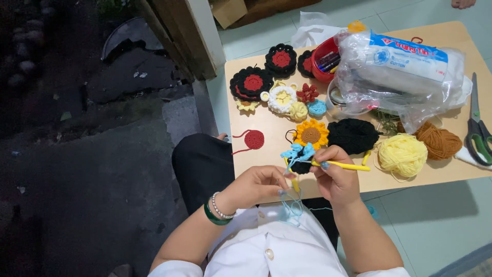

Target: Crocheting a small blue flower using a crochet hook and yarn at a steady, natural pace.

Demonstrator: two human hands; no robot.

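Note:
My right hand [335, 174] grips a yellow crochet hook [346, 165] that points left into a small blue and black crochet piece [298, 156]. My left hand [256, 185] pinches the lower edge of that piece and holds the light blue yarn [292, 208], which hangs down onto my white shirt. A green bangle and a pearl bracelet circle my left wrist. Both hands work just over the near edge of a low wooden table [266, 159].
On the table lie a crochet sunflower [311, 134], a red disc [253, 139], black and red flowers [251, 83], a black piece [352, 135], yellow yarn [403, 154], brown yarn [438, 141], scissors [477, 128], a plastic-wrapped white roll [405, 64] and a red tub [326, 59].

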